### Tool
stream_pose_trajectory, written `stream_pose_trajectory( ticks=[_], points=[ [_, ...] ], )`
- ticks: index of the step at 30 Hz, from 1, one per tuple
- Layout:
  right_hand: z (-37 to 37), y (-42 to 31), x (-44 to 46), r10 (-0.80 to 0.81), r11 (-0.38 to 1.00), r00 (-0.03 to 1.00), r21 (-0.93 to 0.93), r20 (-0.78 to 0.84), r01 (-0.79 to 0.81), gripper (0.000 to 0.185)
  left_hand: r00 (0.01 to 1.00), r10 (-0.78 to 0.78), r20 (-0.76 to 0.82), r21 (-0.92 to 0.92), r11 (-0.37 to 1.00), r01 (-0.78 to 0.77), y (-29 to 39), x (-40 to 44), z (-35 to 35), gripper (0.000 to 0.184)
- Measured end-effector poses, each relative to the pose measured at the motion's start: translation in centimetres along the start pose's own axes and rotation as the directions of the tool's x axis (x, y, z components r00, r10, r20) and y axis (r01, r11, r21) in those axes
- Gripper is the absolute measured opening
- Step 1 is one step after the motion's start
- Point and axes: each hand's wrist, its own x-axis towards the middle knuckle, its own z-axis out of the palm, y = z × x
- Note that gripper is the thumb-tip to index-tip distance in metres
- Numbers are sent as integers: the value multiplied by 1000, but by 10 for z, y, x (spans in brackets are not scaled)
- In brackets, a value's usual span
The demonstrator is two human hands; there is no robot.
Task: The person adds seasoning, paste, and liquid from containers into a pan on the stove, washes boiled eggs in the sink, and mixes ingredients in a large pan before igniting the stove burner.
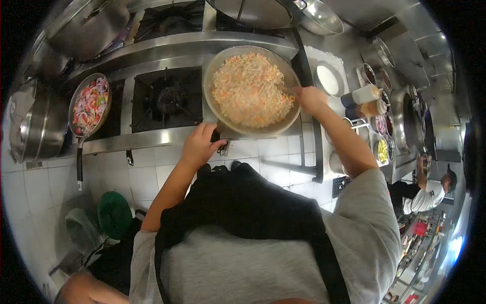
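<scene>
A wide, shallow pan (208,96) on the stove is full of a pale, grainy rice-like mixture (250,88) with small orange bits. My right hand (311,100) is closed around the handle of a utensil at the pan's right rim; the utensil's far end is in the food, so its kind is hidden. At the stove's front edge (172,136), just below the pan, is my left hand (200,146). Its thumb and fingers are apart, close to a dark piece and a metal stove knob (223,148).
Left of a bare burner (168,96) sits a frying pan (107,109) of sliced onions and vegetables, its handle jutting forward. To the right are a container of white liquid (329,79), squeeze bottles (367,95) and small tubs. A co-worker (428,197) stands far right.
</scene>
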Motion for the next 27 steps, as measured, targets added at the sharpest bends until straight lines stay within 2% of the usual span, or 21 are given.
stream_pose_trajectory(
  ticks=[1,3,5,8,10,14,17,20,23,27],
  points=[
    [-5,7,-4,-48,994,999,-97,7,49,32,999,-6,-39,18,1000,7,1,-2,6,48],
    [-24,16,-13,-87,987,995,-141,-41,81,24,996,-58,-65,39,997,60,6,-6,14,46],
    [-45,22,-22,-154,975,980,-181,-123,130,24,991,-117,-69,85,989,123,19,-6,17,46],
    [-56,51,-4,-96,969,973,-244,-209,43,21,964,-250,-89,197,944,263,40,-5,19,45],
    [-56,66,5,-166,950,959,-297,-229,93,21,941,-296,-164,262,907,330,43,-4,30,44],
    [-35,80,48,-184,919,971,-376,-149,117,21,933,-341,-119,346,866,361,38,-1,35,41],
    [-8,87,87,-289,935,957,-215,-3,281,23,949,-301,-91,372,874,313,33,3,29,39],
    [51,61,107,-393,920,917,-23,-69,392,27,953,-287,-99,371,878,303,27,3,24,38],
    [44,31,77,-341,936,933,53,-117,349,30,949,-302,-95,364,876,315,35,2,19,38],
    [18,25,14,-260,964,962,29,-84,263,35,942,-325,-84,337,880,333,41,1,18,40]
  ],
)
